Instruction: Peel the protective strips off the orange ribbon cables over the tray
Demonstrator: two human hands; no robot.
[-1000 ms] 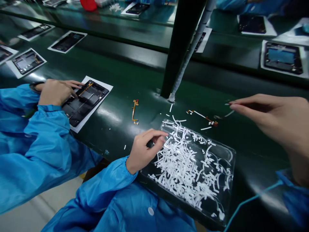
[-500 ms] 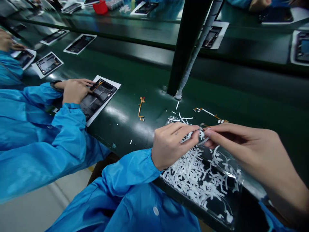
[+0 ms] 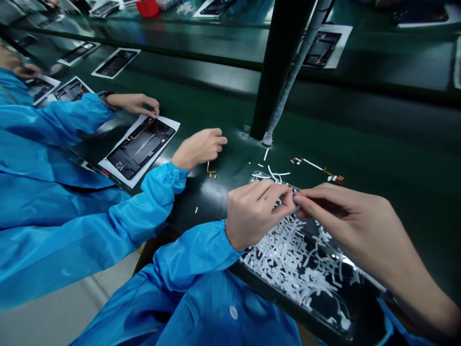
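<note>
My left hand (image 3: 254, 211) and my right hand (image 3: 336, 211) meet fingertip to fingertip above the near end of a clear plastic tray (image 3: 360, 298). Both pinch a small thin part between them; it is too small to name. The tray holds a heap of white paper strips (image 3: 288, 254). An orange flex cable with a white strip (image 3: 317, 168) lies on the green belt just beyond my hands.
A co-worker in a blue gown on my left reaches a hand (image 3: 200, 146) to an orange flex cable (image 3: 210, 170); the other hand (image 3: 135, 102) rests by an opened device on white paper (image 3: 139, 146). A dark post (image 3: 279, 67) rises behind. More devices (image 3: 115, 62) lie along the belt.
My hands came together over the tray and now pinch closer. The co-worker's hand left the opened device and reached right to the orange flex cable.
</note>
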